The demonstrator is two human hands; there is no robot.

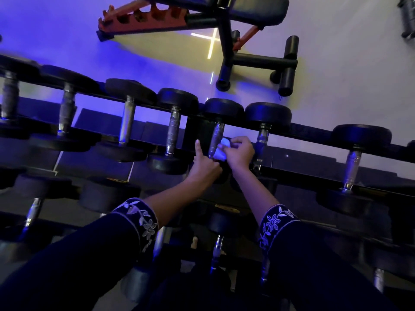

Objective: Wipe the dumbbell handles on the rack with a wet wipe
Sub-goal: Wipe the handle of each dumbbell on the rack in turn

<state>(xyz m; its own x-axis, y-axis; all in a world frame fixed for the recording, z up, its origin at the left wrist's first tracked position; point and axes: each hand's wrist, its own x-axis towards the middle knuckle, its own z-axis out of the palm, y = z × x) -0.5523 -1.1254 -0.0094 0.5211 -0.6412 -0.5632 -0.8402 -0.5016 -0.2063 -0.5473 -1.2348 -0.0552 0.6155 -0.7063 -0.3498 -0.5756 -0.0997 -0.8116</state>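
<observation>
**Dumbbell rack, top tier: wipe at handle, centre of frame**

Wet wipe (221, 149): white, bunched, pressed against the lower part of one metal handle (215, 139) at centre frame. Right hand (239, 153): fingers curled closed around the wipe, just right of that handle. Left hand (205, 167): below and left of the wipe, mostly closed, index finger pointing up beside the handle; whether it gripped anything could not be told, as its other fingers were hidden behind the hand and the dumbbell's near head.

Dumbbell being wiped: far head (223, 108) black, resting on the rack's far rail (314, 131).

Neighbours: a dumbbell handle (173, 133) close on the left and another (261, 142) close on the right, both near the hands. Further dumbbells ran to the left edge and one stood at right (352, 167). Lower tiers held more, partly covered by two dark embroidered sleeves (139, 218).

Upper frame: a black bench (253, 10) with an orange frame on a pale floor.
</observation>
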